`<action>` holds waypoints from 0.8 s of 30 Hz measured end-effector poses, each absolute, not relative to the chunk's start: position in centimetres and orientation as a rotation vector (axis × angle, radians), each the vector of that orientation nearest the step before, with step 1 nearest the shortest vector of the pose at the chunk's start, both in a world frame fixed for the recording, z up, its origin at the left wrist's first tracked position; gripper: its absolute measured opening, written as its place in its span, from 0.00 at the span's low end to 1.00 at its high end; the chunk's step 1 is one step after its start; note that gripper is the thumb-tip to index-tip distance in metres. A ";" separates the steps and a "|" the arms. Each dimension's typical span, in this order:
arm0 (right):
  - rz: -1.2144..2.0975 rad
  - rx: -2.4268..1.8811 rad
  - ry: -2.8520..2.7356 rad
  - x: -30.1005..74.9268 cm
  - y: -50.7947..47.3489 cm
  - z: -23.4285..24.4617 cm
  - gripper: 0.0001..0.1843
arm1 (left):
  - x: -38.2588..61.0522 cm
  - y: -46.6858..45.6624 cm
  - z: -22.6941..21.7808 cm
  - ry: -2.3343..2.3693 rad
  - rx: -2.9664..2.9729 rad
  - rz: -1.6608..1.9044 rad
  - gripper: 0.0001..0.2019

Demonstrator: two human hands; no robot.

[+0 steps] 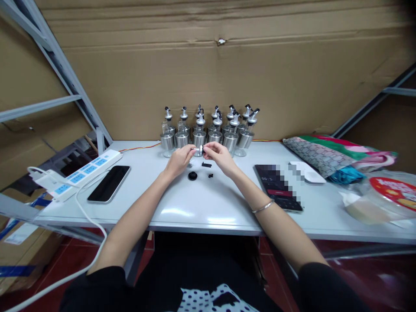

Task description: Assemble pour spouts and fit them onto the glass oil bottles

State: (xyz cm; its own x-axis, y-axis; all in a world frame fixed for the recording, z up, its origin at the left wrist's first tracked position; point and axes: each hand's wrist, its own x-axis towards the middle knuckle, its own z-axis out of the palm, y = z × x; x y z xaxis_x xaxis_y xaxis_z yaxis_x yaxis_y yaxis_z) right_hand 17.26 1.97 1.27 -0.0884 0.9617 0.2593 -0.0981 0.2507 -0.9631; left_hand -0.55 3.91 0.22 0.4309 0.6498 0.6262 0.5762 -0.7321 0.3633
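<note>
Between both hands, above the white table (182, 203), is a small silver pour spout piece (198, 150). My left hand (179, 160) pinches its narrow left end with closed fingertips. Closed around its wider right end, which has a dark edge, are the fingers of my right hand (221, 157). Below the hands lie a black round stopper (192, 175), a thin black lever-like piece (206, 164) and tiny black parts (210, 175). Just behind stand several metal-sleeved glass bottles (199, 138), many topped with silver and black pour spouts (217, 118).
On the left are a white power strip (87, 173) with a cable and a dark phone (109, 184). Another phone (276, 186), a white object (310, 173), a patterned bag (321, 151) and a plastic tub (386, 197) lie right. Cardboard (146, 78) stands behind.
</note>
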 end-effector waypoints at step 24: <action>0.924 -0.804 -1.622 17.3 1.6 1.2 0.19 | -0.5 3.2 2.0 0.988 2.123 1.132 0.17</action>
